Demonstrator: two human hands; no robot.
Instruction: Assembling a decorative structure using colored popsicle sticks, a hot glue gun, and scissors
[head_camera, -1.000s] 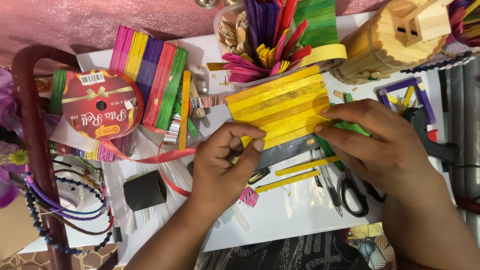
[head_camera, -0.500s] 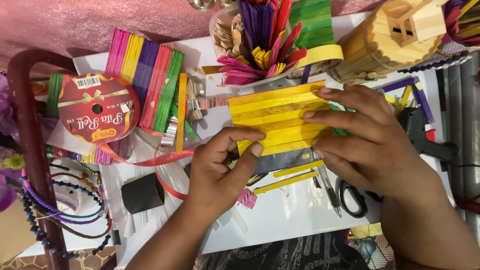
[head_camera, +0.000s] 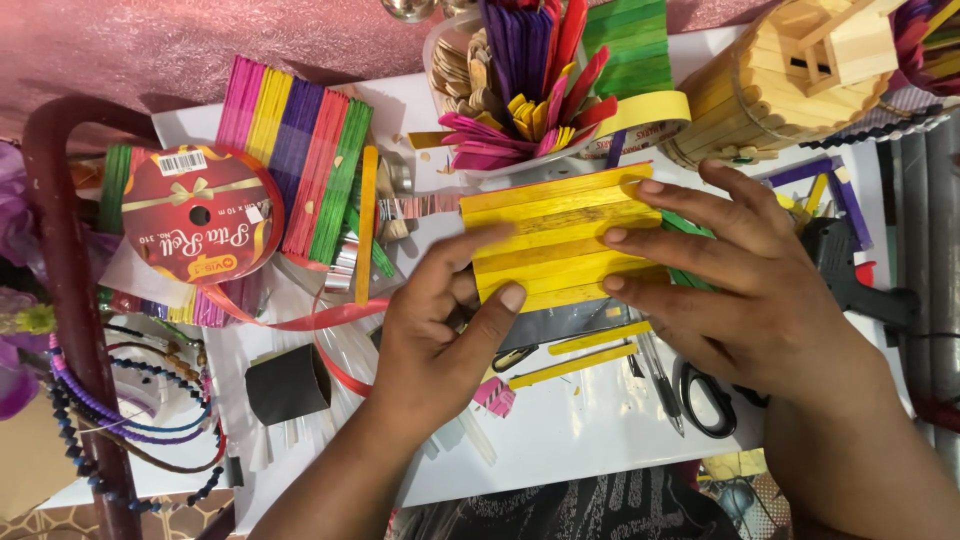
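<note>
On the white worktop (head_camera: 560, 440), two loose yellow sticks (head_camera: 590, 352) lie apart from the panel of yellow craft sticks (head_camera: 550, 240) just beyond them, so the panel looks mostly assembled, with those pieces not yet part of it. The left hand (head_camera: 440, 335) pinches the panel's near left corner, thumb (head_camera: 497, 310) on its lower edge, while the right hand (head_camera: 750, 290) lies flat with its fingers (head_camera: 650, 240) spread across the panel's right half, pressing rather than closing on it.

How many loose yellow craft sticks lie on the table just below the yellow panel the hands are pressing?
2. One loose yellow stick lies just under the panel; the second sits below it, nearer the scissors. More may be hidden under the right hand.
</note>
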